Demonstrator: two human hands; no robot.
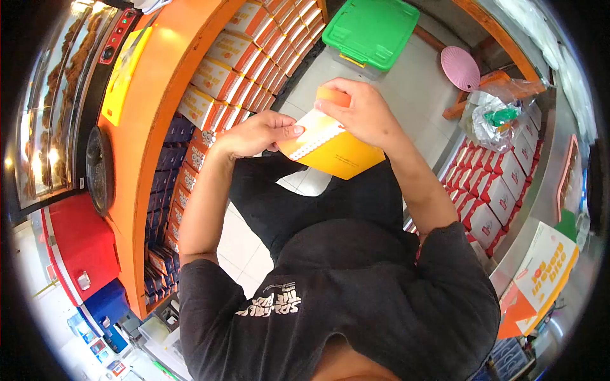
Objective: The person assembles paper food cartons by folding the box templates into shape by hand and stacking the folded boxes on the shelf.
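A yellow, white and orange cardboard food box (346, 152) is held above my lap, tilted, with a scalloped white edge. My left hand (259, 133) pinches its left corner, thumb on top and the fingers partly hidden behind. On the far side, my right hand (362, 113) is closed around the box with an orange flap (333, 96) between thumb and fingers. My black-trousered legs (298, 209) are below it.
At left, an orange counter (149, 82) has stacked flattened boxes (222, 79) beneath it. Ahead stands a green-lidded bin (372, 32). To the right are red-and-white boxes (486, 219), a plastic bag (499, 114), a pink round stool top (460, 68) and a printed box (537, 273).
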